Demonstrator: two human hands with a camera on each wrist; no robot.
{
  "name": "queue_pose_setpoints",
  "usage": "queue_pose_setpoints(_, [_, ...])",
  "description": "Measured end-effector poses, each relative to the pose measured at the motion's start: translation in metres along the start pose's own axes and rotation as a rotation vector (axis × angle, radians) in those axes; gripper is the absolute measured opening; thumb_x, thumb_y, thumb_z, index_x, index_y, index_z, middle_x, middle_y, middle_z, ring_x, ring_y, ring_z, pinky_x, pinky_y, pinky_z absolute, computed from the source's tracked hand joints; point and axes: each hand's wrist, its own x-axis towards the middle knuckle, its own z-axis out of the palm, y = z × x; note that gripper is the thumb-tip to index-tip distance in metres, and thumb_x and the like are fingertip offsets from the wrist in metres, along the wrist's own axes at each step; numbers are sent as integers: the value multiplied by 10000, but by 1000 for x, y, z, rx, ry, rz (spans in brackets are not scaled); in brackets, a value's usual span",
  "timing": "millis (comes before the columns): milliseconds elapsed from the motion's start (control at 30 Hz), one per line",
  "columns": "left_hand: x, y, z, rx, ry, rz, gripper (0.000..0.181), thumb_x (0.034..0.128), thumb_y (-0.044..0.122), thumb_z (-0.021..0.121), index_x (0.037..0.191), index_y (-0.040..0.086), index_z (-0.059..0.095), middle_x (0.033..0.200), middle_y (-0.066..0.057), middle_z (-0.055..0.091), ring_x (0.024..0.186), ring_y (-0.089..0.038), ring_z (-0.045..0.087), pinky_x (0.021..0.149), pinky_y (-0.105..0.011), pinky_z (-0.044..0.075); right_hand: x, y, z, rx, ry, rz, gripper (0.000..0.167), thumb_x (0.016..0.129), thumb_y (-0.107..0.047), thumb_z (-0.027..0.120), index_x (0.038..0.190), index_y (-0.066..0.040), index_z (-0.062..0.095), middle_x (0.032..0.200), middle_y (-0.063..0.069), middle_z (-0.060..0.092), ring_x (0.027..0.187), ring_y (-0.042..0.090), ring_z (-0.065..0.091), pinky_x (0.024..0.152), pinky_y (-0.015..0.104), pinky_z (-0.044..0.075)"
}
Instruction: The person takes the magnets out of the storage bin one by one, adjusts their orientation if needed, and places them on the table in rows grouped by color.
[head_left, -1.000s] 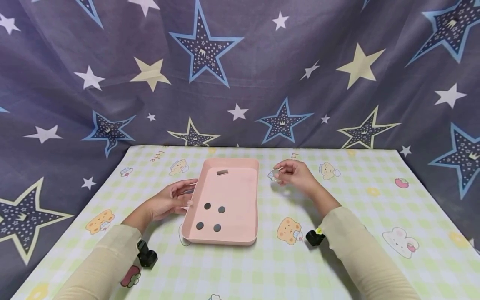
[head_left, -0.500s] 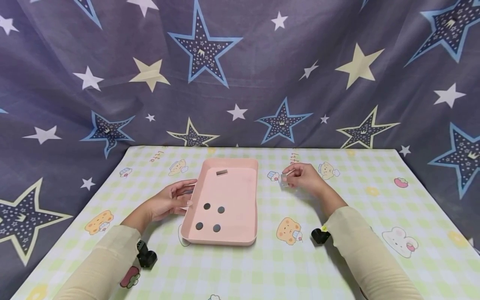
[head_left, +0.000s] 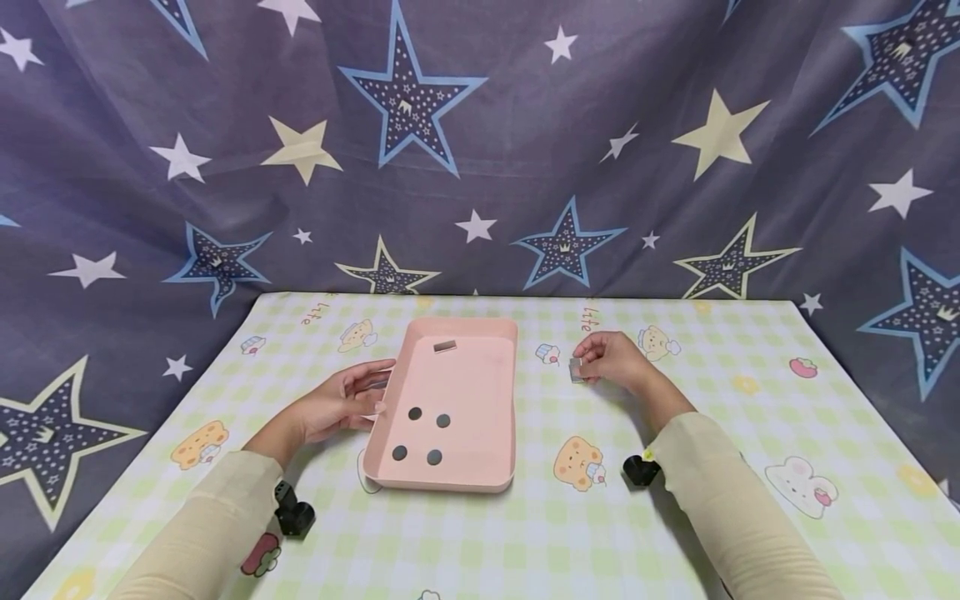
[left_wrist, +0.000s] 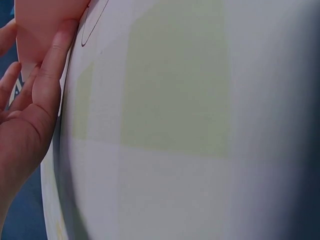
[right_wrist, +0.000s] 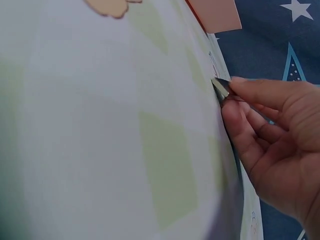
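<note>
A pink tray (head_left: pixel 480 383) lies on the table, long side running away from me. Against its left wall rests my left hand (head_left: pixel 341 402), fingers and thumb extended and touching the side; the left wrist view shows the thumb on the pink wall. Inside the tray are several dark round discs (head_left: pixel 443 421) near the front and one small shiny rectangular piece (head_left: pixel 445 346) at the back. To the tray's right, my right hand (head_left: pixel 617 364) pinches a small silver flat piece (head_left: pixel 576 370) between thumb and fingers, low over the tablecloth. Whether it touches the cloth I cannot tell.
The table bears a green-and-white checked cloth (head_left: pixel 480 550) with printed cartoon figures. A dark curtain (head_left: pixel 480 167) with stars hangs behind the far edge. Black wrist cameras (head_left: pixel 295 517) sit under both sleeves.
My right hand has moved a little right and toward me with the silver piece, lowering it nearer the cloth. The left hand, tray and its contents have stayed put.
</note>
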Motion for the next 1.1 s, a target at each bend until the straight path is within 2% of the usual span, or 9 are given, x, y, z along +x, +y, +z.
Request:
queue_pose_setpoints(167, [0, -1, 0, 5, 0, 2, 772, 917, -25, 613, 1558, 67, 191, 1595, -185, 176, 1353, -293, 397, 912, -528, 496, 0, -2, 0, -75, -5, 23, 292, 786, 63, 761, 1033, 119, 615, 802, 110, 628, 638, 173, 635, 625, 305, 562])
queue_pose_setpoints(333, [0, -1, 1, -8, 8, -9, 781, 906, -28, 627, 1556, 85, 210, 1595, -164, 192, 1338, -271, 417, 910, -533, 496, 1, -4, 0, -196, -9, 35, 246, 791, 26, 768, 999, 77, 646, 793, 98, 625, 628, 180, 637, 646, 319, 552])
queue_pose_setpoints(600, [1, 0, 0, -24, -11, -15, 788, 906, -57, 601, 1561, 77, 184, 1597, -179, 174, 1385, -326, 348, 912, -535, 493, 3, -16, 2, -399, -19, 67, 182, 790, -52, 776, 941, 11, 698, 726, 49, 665, 618, 160, 639, 777, 361, 508])
queue_pose_setpoints(867, [1, 1, -1, -24, -23, -12, 799, 904, -54, 608, 1561, 63, 168, 1593, -202, 168, 1382, -342, 350, 913, -535, 491, 5, -18, 3, -457, -24, 77, 136, 813, -83, 764, 917, -13, 711, 724, 42, 681, 614, 154, 637, 806, 378, 500])
queue_pose_setpoints(1100, [2, 0, -1, -21, -26, -5, 785, 910, -58, 595, 1560, 62, 171, 1597, -190, 167, 1376, -319, 363, 913, -535, 491, 1, -20, 1, -431, -10, 45, 148, 818, -66, 749, 931, -1, 679, 755, 52, 668, 610, 172, 642, 710, 333, 513])
